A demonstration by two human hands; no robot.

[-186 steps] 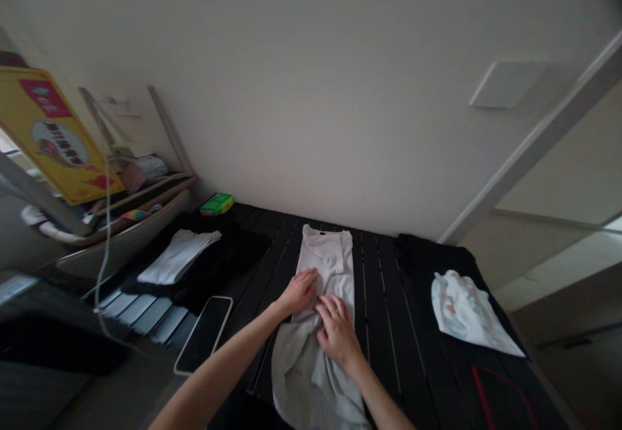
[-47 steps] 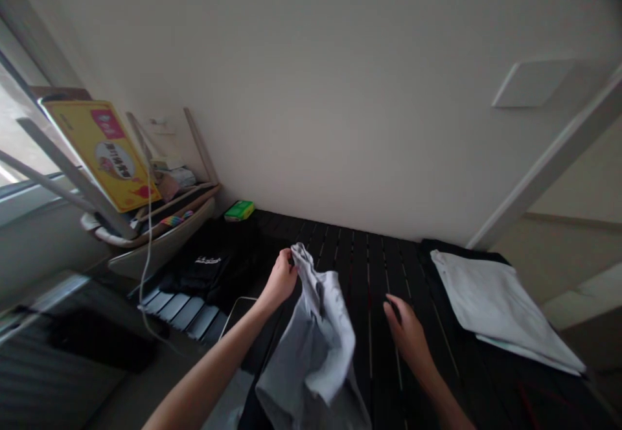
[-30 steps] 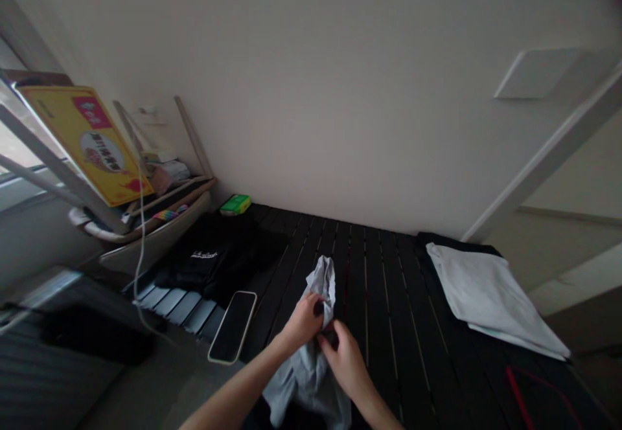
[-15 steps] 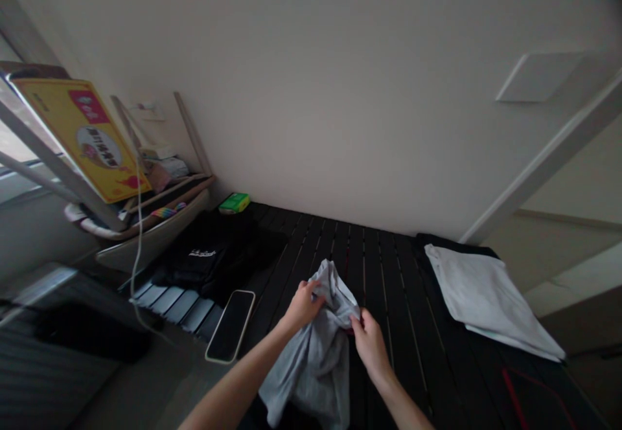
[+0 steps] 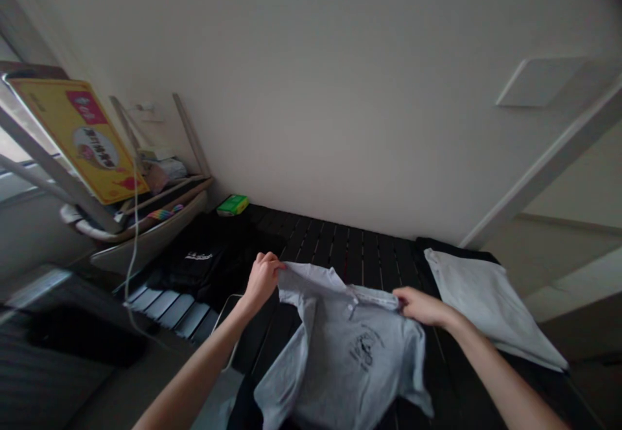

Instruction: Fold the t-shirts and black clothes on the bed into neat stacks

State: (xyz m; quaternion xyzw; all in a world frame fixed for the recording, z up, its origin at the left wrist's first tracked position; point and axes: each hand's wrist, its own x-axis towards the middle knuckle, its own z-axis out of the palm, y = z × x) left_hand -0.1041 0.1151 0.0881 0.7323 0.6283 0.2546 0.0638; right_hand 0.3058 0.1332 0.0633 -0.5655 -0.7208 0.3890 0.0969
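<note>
A grey T-shirt (image 5: 335,346) with a dark print on its chest hangs spread between my two hands above the black slatted surface. My left hand (image 5: 265,278) is closed on the cloth at the shirt's upper left, by the shoulder. At the upper right, near the collar and shoulder, my right hand (image 5: 418,305) pinches the cloth. The shirt's lower part runs out of view at the bottom. A phone (image 5: 227,310) lies left of the shirt, mostly hidden behind my left forearm.
Folded black clothing (image 5: 208,255) with white lettering lies at the left, near a green packet (image 5: 233,204). At the right rests a folded white garment (image 5: 490,304) on dark cloth. A chair (image 5: 160,213) holding a yellow box (image 5: 85,138) stands left, with a white cable (image 5: 133,248) hanging down.
My hands have moved apart, left hand leftward and right hand rightward. The bunched grey cloth has opened out into a spread T-shirt with its print showing.
</note>
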